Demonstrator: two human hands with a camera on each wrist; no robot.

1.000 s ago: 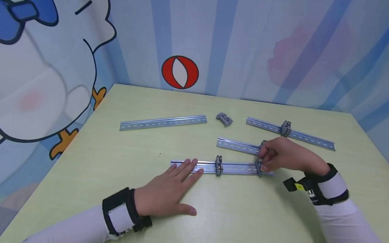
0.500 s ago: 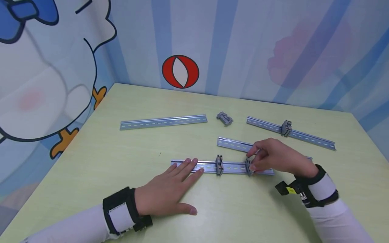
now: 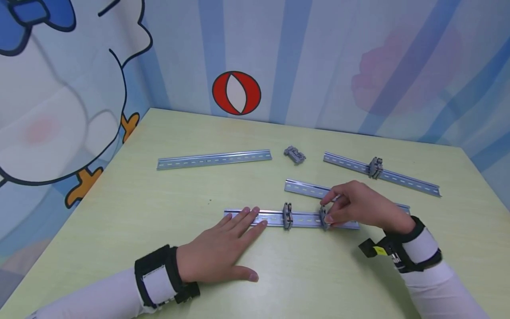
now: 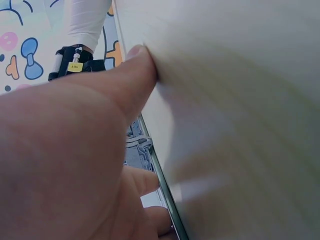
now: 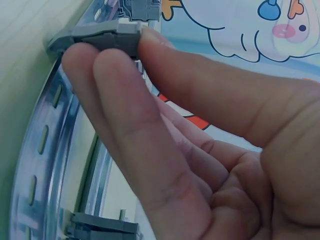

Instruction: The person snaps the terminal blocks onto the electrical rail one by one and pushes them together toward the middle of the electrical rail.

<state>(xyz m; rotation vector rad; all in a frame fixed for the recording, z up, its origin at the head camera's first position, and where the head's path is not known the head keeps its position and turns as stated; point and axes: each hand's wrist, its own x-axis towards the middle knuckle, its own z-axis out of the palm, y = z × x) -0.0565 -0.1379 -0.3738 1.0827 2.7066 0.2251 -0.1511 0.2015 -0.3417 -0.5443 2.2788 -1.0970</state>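
A slotted metal DIN rail [image 3: 307,220] lies across the front of the table. My left hand [image 3: 223,252] rests flat on its left end, fingers straight and thumb spread out on the tabletop. Farther along, my right hand [image 3: 361,204] pinches a grey DIN rail clip [image 3: 323,217] between thumb and fingertips, and the clip stands across the rail. In the right wrist view two fingertips press one side of this clip [image 5: 105,37], the thumb its end. Another grey clip [image 3: 287,216] sits upright on the same rail, between the hands.
Just behind, a second rail [image 3: 306,188] is partly covered by the right hand; a clip [image 5: 102,227] on it shows in the right wrist view. At the back lie a bare rail [image 3: 215,159], a loose clip [image 3: 295,155] and a rail [image 3: 346,163] bearing a clip [image 3: 375,167].
My right hand has moved left along the front rail with the pinched clip, bringing it closer to the other clip. The left hand has stayed in place.
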